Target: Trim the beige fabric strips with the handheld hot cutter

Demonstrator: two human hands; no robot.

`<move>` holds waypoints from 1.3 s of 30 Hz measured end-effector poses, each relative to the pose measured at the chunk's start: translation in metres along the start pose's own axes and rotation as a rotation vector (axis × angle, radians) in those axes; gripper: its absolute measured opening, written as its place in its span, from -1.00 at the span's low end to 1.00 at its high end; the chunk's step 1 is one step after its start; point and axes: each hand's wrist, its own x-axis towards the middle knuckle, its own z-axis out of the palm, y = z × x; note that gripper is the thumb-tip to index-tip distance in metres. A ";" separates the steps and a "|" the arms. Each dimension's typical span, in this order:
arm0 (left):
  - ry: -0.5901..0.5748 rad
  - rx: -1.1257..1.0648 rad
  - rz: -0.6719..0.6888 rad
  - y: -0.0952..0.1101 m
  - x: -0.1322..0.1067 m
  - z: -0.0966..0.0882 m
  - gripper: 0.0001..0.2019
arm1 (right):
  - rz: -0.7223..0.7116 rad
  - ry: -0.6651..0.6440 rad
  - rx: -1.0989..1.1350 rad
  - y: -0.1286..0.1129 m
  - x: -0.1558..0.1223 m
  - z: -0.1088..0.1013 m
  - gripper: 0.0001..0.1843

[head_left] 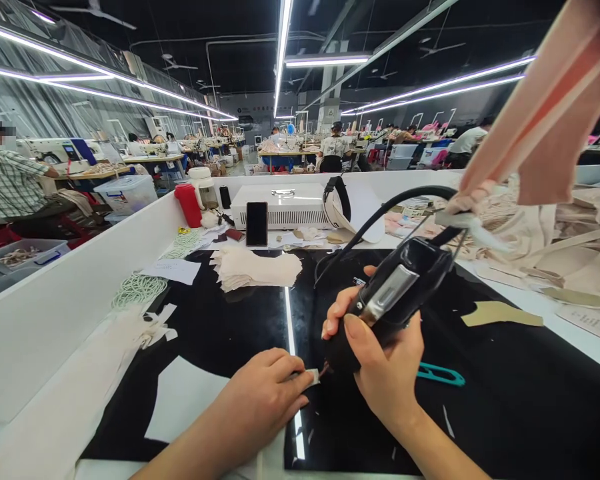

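Observation:
My right hand (380, 353) is wrapped round a black corded electric hot knife (405, 280) with a silver lever on its side. Its thin copper-coloured tip points down and left. Just left of that tip, my left hand (270, 387) pinches a small whitish piece of fabric (313, 377); whether tip and fabric touch, I cannot tell. Beneath both hands lies a glossy black board (250, 327). A teal plastic handle (443, 375) rests on it, partly hidden by my right wrist. Farther back sits a stack of cream fabric pieces (257, 269).
Peach fabric strips (535, 113) hang by the tool's cord at upper right. Cream strips (545, 233) are heaped at right, with a beige piece (503, 314) nearer. At left lie pale fabric (75, 387) and green cord (137, 290). A phone (257, 223) stands behind.

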 end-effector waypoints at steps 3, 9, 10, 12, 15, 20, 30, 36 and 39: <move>0.000 -0.012 -0.011 0.000 0.000 0.000 -0.76 | 0.010 0.007 -0.023 -0.002 -0.001 0.002 -0.67; -0.008 -0.030 -0.011 -0.003 -0.002 0.003 -0.74 | 0.004 0.019 -0.045 -0.001 0.000 0.004 -0.67; -0.007 -0.036 -0.012 -0.003 -0.003 0.002 -0.74 | 0.005 0.021 -0.044 -0.001 0.000 0.004 -0.67; -0.005 -0.049 -0.013 -0.003 -0.004 0.000 -0.74 | 0.006 0.020 -0.038 -0.001 -0.001 0.003 -0.66; -0.010 -0.051 -0.011 -0.002 -0.005 -0.005 -0.77 | 0.004 -0.001 -0.036 0.000 -0.002 -0.001 -0.68; 0.030 -0.039 0.014 0.000 -0.009 -0.009 -0.86 | -0.001 -0.007 -0.022 0.002 -0.005 -0.011 -0.66; 0.104 -0.069 -0.006 0.005 -0.020 -0.002 -0.83 | 0.022 -0.030 0.002 0.001 -0.007 -0.022 -0.48; 0.165 -0.059 -0.014 0.009 -0.015 0.001 -0.78 | 0.013 0.005 0.011 0.000 0.000 -0.016 -0.52; 0.182 -0.062 -0.018 0.010 -0.015 0.003 -0.78 | 0.009 -0.010 0.009 0.001 0.001 -0.012 -0.51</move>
